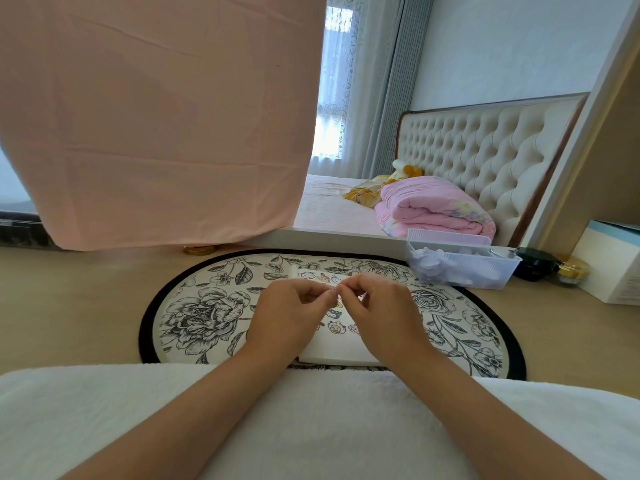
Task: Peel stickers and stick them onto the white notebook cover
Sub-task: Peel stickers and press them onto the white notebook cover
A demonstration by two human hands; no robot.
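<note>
Both hands meet fingertip to fingertip above the white notebook (341,351): the left hand (294,311) and right hand (377,308) are pinched nearly closed, seemingly on a small sticker too tiny to make out. Several cartoon stickers (334,328) already sit on the cover, which lies on the floral mat (207,306); its near part remains bare.

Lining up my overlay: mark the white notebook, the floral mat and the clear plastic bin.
white notebook (341,351): head view, bare cover near its front edge.
floral mat (204,313): head view, large flower on its left half.
clear plastic bin (464,268): head view, front wall.
</note>
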